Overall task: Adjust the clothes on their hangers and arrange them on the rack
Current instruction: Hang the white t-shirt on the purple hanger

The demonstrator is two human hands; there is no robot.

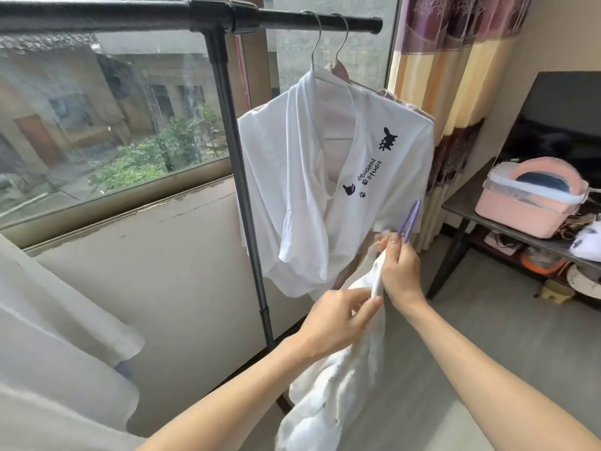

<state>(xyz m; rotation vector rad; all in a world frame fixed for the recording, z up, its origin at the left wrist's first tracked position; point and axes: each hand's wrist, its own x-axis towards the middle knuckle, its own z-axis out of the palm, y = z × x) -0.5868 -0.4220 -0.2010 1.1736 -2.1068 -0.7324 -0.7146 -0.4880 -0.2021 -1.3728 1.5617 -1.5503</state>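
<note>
A black rack bar [130,14] runs across the top, with an upright post [234,151]. Two wire hangers hook over the bar's right end. A white printed T-shirt [383,164] hangs crumpled on the front hanger [313,40], and a pink garment [338,68] peeks out behind it. Below the T-shirt, my right hand [401,265] grips a purple hanger [410,218] together with the top of a white garment [338,379]. My left hand [338,315] pinches that garment's edge just below. The cloth hangs down between my forearms.
A window [113,118] and a low wall stand behind the rack. A striped curtain [448,76] hangs at the right. A dark side table [471,209] holds a pink box [530,200] in front of a TV. White fabric [48,336] lies at the left.
</note>
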